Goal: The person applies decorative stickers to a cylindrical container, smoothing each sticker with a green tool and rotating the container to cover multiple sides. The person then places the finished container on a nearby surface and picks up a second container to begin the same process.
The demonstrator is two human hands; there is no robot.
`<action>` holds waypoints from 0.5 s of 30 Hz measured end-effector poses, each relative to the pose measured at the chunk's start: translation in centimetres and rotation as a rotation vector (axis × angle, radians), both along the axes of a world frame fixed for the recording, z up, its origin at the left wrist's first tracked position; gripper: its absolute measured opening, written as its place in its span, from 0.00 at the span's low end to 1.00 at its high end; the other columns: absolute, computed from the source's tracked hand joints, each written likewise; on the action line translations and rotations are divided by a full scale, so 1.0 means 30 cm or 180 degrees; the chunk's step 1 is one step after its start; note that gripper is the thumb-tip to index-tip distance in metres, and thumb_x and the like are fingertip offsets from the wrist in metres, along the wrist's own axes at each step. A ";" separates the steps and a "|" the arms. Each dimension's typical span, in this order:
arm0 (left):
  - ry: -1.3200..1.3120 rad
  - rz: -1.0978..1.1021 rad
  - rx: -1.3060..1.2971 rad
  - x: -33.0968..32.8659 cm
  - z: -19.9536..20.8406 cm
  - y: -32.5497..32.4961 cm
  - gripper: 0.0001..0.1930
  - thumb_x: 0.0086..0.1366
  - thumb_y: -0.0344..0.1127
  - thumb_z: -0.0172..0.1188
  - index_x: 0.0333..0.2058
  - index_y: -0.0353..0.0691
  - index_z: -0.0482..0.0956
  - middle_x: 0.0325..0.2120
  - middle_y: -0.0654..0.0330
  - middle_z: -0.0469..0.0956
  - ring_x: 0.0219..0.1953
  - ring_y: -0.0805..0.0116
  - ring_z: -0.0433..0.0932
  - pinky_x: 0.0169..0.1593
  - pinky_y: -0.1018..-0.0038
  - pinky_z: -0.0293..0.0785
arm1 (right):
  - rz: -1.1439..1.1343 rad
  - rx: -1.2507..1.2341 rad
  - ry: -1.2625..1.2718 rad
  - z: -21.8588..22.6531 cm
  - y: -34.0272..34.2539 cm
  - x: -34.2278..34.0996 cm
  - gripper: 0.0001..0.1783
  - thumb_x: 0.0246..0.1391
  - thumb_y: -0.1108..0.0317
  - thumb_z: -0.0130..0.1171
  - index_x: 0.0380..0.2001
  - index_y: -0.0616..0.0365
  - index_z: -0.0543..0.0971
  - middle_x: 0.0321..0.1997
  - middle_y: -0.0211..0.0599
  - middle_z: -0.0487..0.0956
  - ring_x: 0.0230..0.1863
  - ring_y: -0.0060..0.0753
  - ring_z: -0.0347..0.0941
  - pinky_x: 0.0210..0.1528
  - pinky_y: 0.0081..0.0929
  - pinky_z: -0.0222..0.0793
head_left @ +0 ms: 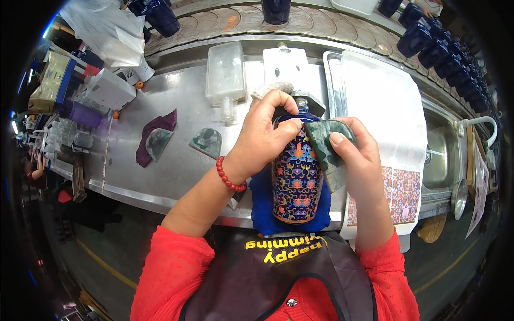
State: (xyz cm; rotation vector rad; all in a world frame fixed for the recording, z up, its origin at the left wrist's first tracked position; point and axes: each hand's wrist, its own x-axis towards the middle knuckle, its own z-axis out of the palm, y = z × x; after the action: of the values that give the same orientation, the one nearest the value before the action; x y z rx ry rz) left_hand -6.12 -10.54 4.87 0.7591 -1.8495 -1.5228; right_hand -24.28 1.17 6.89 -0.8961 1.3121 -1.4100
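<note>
A dark blue bottle point(297, 176) with a colourful floral pattern lies in front of me, its threaded neck pointing away. Beneath it is a bright blue cloth or pad point(261, 208). My left hand point(270, 128) closes around the bottle's shoulder just below the neck, index finger bent and thumb pressed on the surface. In my right hand point(361, 150) is a green half-round scraper point(324, 140), held between thumb and fingers against the bottle's right side. A second green half-round scraper point(208, 142) lies on the steel worktop, with a third one point(158, 143) on a purple cloth point(143, 152).
A clear square bottle point(225, 75) and a white block point(300, 60) stand beyond my hands. To the right are a white sheet point(380, 101), printed floral sheets point(399, 195) and a steel sink point(441, 160). Blue containers point(276, 10) line a slatted conveyor point(316, 24).
</note>
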 end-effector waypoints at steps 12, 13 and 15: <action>0.0005 0.0013 0.0049 -0.001 0.002 0.001 0.09 0.66 0.29 0.58 0.44 0.38 0.73 0.44 0.64 0.72 0.50 0.77 0.69 0.57 0.76 0.67 | 0.0130 0.0103 -0.0005 0.007 0.003 -0.003 0.14 0.66 0.69 0.57 0.51 0.64 0.75 0.42 0.28 0.80 0.42 0.15 0.74 0.48 0.16 0.70; 0.0011 0.0006 0.0041 -0.002 0.003 0.001 0.09 0.66 0.29 0.58 0.44 0.38 0.73 0.44 0.64 0.72 0.50 0.77 0.69 0.57 0.76 0.67 | 0.0145 0.0109 -0.0034 0.006 0.003 -0.004 0.14 0.66 0.69 0.57 0.51 0.64 0.75 0.42 0.28 0.80 0.42 0.15 0.74 0.48 0.16 0.70; 0.0031 0.0001 0.0016 -0.003 0.004 0.001 0.09 0.66 0.29 0.58 0.44 0.38 0.73 0.44 0.64 0.72 0.50 0.76 0.69 0.57 0.76 0.67 | 0.0128 0.0102 -0.0047 0.005 0.005 -0.005 0.14 0.66 0.69 0.57 0.52 0.64 0.75 0.42 0.28 0.80 0.42 0.15 0.74 0.48 0.16 0.70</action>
State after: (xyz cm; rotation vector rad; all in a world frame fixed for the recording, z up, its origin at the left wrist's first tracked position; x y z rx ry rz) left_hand -6.20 -10.50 4.98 0.7528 -1.8391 -1.5289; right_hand -24.44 1.31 7.04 -0.8846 1.2952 -1.3585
